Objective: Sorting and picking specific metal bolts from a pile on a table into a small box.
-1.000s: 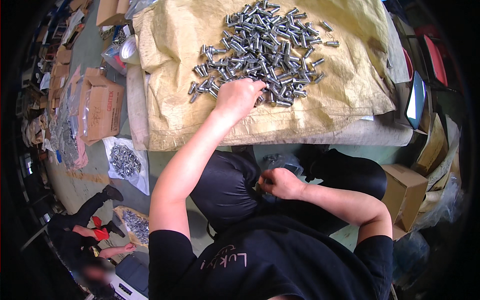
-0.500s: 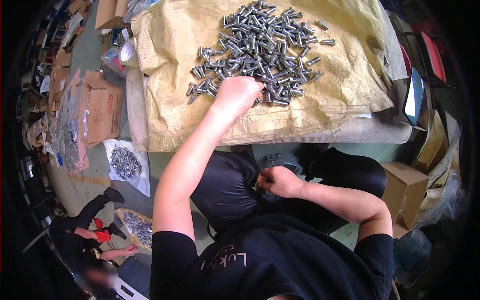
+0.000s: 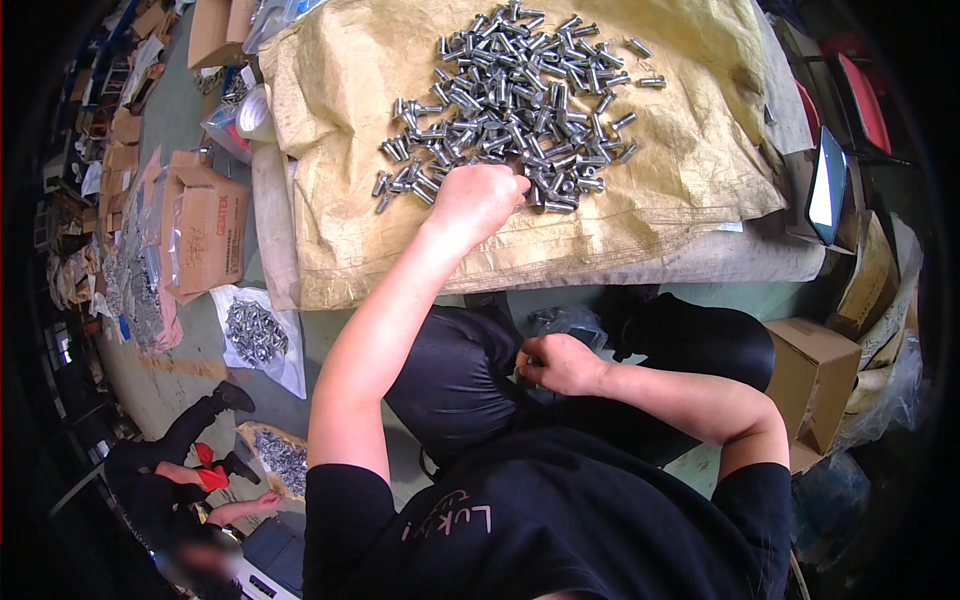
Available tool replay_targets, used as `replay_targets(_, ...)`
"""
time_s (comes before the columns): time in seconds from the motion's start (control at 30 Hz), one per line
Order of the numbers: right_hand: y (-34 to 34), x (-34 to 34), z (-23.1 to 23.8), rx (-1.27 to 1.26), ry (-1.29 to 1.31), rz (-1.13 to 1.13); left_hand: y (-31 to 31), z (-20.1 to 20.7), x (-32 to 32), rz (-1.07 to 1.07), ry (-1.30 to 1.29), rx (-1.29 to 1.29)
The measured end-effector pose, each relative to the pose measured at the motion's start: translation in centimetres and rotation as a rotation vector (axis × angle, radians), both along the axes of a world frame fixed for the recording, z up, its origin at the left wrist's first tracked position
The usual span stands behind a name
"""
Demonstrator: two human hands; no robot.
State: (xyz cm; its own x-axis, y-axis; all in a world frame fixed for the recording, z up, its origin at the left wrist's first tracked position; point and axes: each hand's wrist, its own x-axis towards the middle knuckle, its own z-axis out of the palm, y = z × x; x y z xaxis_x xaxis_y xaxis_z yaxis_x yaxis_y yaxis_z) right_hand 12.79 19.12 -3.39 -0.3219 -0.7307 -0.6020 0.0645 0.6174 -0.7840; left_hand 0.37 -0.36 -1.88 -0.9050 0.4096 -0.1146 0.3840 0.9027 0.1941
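Observation:
A heap of shiny metal bolt-like pieces (image 3: 520, 95) lies on a creased tan sheet (image 3: 690, 180) over the table. At the near edge of this heap is my left hand (image 3: 478, 203), palm down with its fingers curled closed. Whatever the fingertips pinch is hidden behind the hand. My right hand (image 3: 562, 364) is held low above my lap, between the thighs. Its thumb and fingers are bent together, and a small part at the fingertips is too covered to identify.
On the floor to the left are a cardboard box (image 3: 205, 235), a white bag of metal pieces (image 3: 258, 335) and a tray of small parts (image 3: 277, 458). A co-worker (image 3: 165, 490) sits beside that tray. An open carton (image 3: 812, 375) stands at my right; clear plastic (image 3: 570, 325) lies under the table edge.
My left hand has drawn back slightly toward me at the heap's near edge. The right hand stays in nearly the same place, its fingers still bent.

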Motion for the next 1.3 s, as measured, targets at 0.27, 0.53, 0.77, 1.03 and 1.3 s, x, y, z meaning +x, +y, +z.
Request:
replay_targets(0.27,-0.1,0.1,-0.2,0.000,0.006,0.008,-0.8,0.0,-0.1,0.077,-0.033,0.201)
replay_targets(0.53,-0.1,0.1,0.0,-0.006,0.018,-0.009,-1.1,0.1,0.0,0.170,-0.112,0.275)
replay_targets(0.77,0.0,0.0,0.0,0.007,-0.022,0.005,0.5,1.4,-0.7,0.103,-0.165,-0.083)
replay_targets(1.03,-0.1,-0.2,0.1,0.018,0.009,0.018,-0.4,0.7,0.0,0.057,-0.034,0.154)
replay_targets(1.3,0.0,0.1,0.0,-0.004,0.015,-0.011,0.1,0.4,-0.2,-0.013,0.012,0.099)
